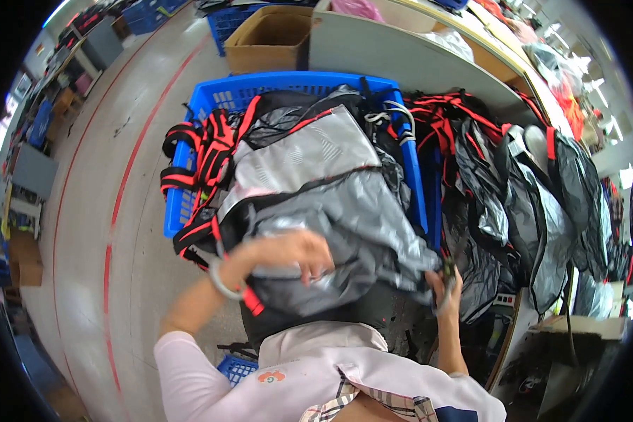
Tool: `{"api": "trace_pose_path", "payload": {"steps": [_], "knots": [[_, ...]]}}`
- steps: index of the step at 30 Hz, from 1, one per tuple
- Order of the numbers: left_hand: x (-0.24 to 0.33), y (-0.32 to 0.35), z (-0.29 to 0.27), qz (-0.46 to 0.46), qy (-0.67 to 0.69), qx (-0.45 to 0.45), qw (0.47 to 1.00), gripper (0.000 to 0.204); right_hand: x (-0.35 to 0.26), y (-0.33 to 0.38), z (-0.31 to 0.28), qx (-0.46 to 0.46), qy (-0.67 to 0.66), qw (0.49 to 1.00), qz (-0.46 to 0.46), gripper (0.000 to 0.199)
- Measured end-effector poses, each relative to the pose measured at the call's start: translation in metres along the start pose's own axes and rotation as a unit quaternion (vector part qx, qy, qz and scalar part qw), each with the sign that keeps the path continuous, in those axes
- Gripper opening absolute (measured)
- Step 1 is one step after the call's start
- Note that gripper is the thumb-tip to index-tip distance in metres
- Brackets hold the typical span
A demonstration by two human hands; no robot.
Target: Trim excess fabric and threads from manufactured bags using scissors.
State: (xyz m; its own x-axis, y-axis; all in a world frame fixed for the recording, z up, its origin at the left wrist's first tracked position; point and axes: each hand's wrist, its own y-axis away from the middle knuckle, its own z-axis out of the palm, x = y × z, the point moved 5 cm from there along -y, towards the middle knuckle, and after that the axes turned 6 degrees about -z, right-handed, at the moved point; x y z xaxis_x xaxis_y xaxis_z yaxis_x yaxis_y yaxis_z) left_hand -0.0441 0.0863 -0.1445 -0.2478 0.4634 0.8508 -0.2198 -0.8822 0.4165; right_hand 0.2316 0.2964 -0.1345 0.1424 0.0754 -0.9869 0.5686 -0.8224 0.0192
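Observation:
A silver-grey fabric bag point(330, 218) with dark edging and red-and-black straps point(214, 151) is spread over a blue plastic basket point(295, 79) and down toward my lap. Above its lower part is my left hand point(295, 253), blurred, with fingers bent down and closed; whatever they pinch is hidden. A pale grey loop point(221, 280) with a red end crosses my left wrist. At the bag's right edge, my right hand point(446, 287) closes around a small dark item with a greyish curved part, too blurred to name.
More grey bags with red trim point(499, 190) hang in a row at the right. Behind the basket stand a cardboard box point(271, 39) and a pale panel point(401, 60). Red lines point(123, 183) mark the floor at left. A small blue basket point(237, 369) sits near my left side.

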Motion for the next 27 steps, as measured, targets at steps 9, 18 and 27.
{"api": "trace_pose_path", "payload": {"steps": [9,18,27], "knots": [[0.066,-0.136,-0.271,-0.001,-0.467,0.599,0.65,0.089,-0.007,0.131,-0.098,0.086,0.184,0.976,0.085,0.042],[-0.039,-0.154,-0.191,-0.125,-0.473,0.543,0.682,0.053,0.025,0.117,-0.11,0.092,0.164,0.978,0.089,0.022],[-0.034,-0.128,-0.023,0.125,-0.597,0.521,0.597,0.055,-0.058,-0.068,-0.087,-0.015,0.124,0.98,-0.154,0.029]]}}
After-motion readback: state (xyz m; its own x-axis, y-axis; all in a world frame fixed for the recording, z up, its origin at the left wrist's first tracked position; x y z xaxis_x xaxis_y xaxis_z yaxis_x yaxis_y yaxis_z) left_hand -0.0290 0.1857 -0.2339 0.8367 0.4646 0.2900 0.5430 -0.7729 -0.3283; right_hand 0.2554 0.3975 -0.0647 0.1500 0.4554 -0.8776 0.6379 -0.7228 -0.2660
